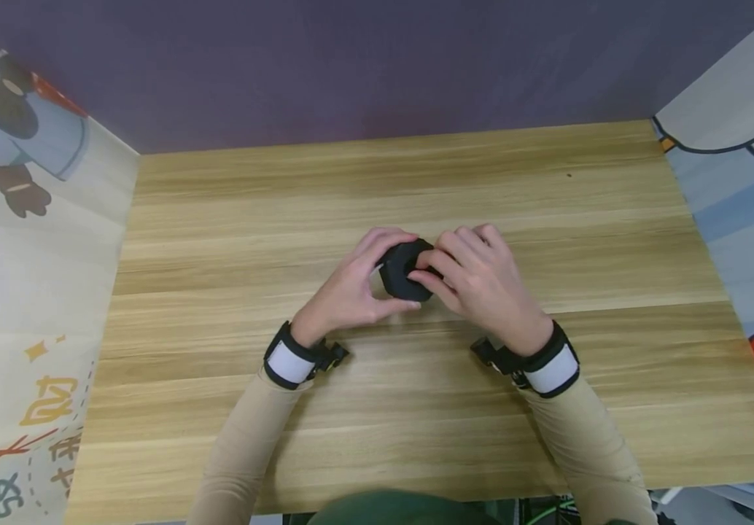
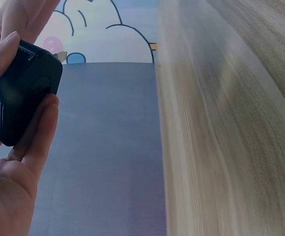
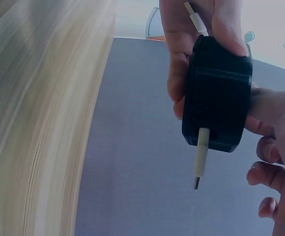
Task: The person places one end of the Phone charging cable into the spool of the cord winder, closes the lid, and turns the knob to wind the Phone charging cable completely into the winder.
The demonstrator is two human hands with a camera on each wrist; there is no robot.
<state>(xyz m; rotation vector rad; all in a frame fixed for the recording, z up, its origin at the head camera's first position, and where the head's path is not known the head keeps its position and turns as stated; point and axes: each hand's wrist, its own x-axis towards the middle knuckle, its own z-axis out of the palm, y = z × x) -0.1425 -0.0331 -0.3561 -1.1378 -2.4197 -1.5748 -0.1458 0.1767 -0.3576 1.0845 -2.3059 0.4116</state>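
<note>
Above the middle of the table, both hands are at a black many-sided block. My left hand holds it by its sides, thumb on the near edge and fingers on the far edge. My right hand has its thumb and forefinger pinched at the upper face, the other fingers curled; those fingers hide what they pinch. In the right wrist view, a cream rod with a thin metal tip sticks out from the block's side. A similar rod projects at the opposite end, beside the left hand.
The wood-grain table lies below the hands. A purple wall rises behind it, with printed panels at left and right. Black-and-white straps with small cameras circle both wrists. Cables show below the near edge.
</note>
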